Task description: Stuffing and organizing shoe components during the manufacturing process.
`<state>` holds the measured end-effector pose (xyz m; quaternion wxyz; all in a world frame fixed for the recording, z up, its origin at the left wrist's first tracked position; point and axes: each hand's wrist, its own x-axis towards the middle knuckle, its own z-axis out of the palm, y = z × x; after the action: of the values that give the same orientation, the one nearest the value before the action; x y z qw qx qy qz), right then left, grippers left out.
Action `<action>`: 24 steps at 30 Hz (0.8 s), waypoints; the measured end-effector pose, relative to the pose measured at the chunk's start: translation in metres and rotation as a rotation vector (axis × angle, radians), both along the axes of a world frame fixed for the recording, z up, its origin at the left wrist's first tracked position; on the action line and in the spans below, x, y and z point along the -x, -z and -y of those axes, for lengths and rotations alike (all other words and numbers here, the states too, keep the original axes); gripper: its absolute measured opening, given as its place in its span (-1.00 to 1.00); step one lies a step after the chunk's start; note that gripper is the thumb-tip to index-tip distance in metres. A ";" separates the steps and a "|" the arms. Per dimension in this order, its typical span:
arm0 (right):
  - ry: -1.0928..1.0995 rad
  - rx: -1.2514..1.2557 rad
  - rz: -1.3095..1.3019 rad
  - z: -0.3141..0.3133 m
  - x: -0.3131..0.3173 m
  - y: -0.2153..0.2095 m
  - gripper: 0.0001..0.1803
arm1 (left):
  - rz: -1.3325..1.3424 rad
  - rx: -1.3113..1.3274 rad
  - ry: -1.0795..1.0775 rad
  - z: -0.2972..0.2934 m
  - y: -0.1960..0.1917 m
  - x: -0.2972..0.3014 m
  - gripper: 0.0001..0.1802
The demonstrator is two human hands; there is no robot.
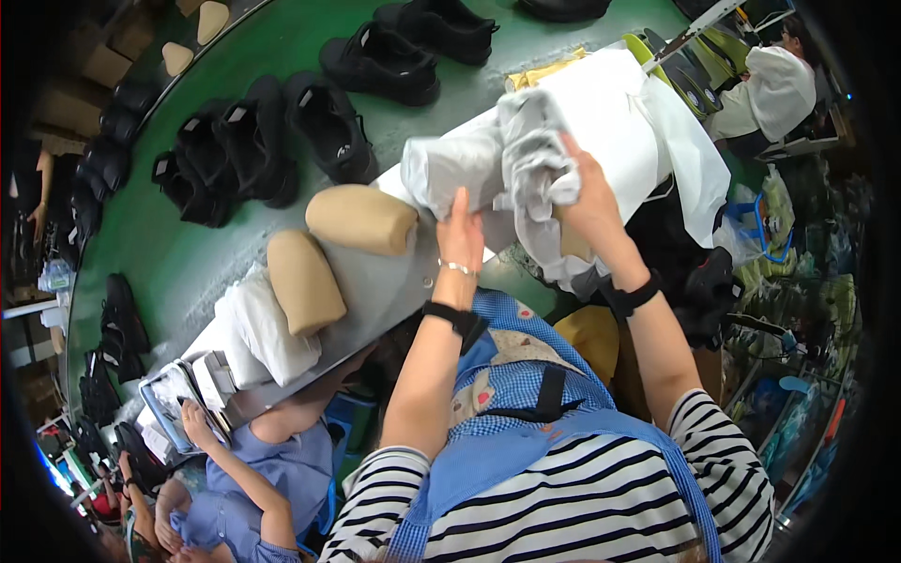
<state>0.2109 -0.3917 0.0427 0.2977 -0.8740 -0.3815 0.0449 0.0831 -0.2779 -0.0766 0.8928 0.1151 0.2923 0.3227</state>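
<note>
My left hand (460,230) grips the near end of a bundle wrapped in white tissue paper (452,174), its thumb lying along the side. Close by on the right, my right hand (593,197) is closed on crumpled white tissue paper (533,159), which hangs down in loose folds; its outline is slightly blurred. Left of my hands, a tan rounded shoe form (357,218) lies on its side on the grey surface (375,300). A second tan form (305,281) rests against a white paper-wrapped bundle (267,328).
Black shoes (328,127) stand in rows on the green table (272,47) beyond. A stack of white paper sheets (610,122) lies to the right. At lower left, a co-worker's hand (199,424) touches a tray (160,389). Another person (774,89) sits at the far right.
</note>
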 end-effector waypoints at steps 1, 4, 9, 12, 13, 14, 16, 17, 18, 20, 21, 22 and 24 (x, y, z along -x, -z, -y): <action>-0.031 0.105 0.107 -0.008 -0.006 0.010 -0.29 | -0.019 0.039 0.055 0.007 0.003 0.005 -0.60; -0.061 0.099 -0.001 -0.017 -0.019 0.018 -0.30 | -0.314 0.026 0.608 0.016 -0.009 0.048 -0.51; -0.095 -0.046 -0.434 -0.031 -0.046 0.014 -0.37 | -1.034 -1.619 0.384 -0.060 -0.121 0.089 -0.71; -0.114 -0.024 -0.535 -0.043 -0.052 0.001 -0.37 | -1.225 -1.845 0.602 -0.104 -0.126 0.085 -0.41; -0.138 -0.034 -0.574 -0.049 -0.059 -0.002 -0.36 | -1.251 -1.713 0.718 -0.106 -0.111 0.089 -0.38; -0.135 -0.031 -0.582 -0.050 -0.069 0.005 -0.36 | -1.252 -1.710 0.728 -0.108 -0.102 0.093 -0.38; -0.121 -0.050 -0.689 -0.047 -0.083 0.017 -0.34 | -1.238 -1.800 0.670 -0.104 -0.096 0.102 -0.33; -0.122 -0.049 -0.692 -0.047 -0.087 0.018 -0.34 | -1.241 -1.799 0.672 -0.102 -0.097 0.101 -0.33; -0.146 -0.084 -0.670 -0.049 -0.089 0.017 -0.34 | -1.225 -1.780 0.671 -0.101 -0.100 0.098 -0.32; -0.200 -0.122 -0.647 -0.060 -0.093 0.009 -0.35 | -1.237 -1.751 0.646 -0.100 -0.104 0.085 -0.32; -0.242 -0.190 -0.637 -0.067 -0.090 -0.003 -0.35 | -1.099 -1.441 0.527 -0.105 -0.106 0.072 -0.34; -0.285 -0.256 -0.634 -0.070 -0.085 -0.010 -0.36 | -0.954 -1.135 0.407 -0.108 -0.111 0.061 -0.36; -0.336 -0.414 -0.708 -0.063 -0.073 0.011 -0.36 | -0.619 -0.710 0.457 -0.109 -0.138 0.023 -0.38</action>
<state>0.2841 -0.3287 0.0320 0.5674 -0.6524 -0.3939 0.3119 0.0599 -0.1688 0.0618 0.7183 0.5615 0.3825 0.1497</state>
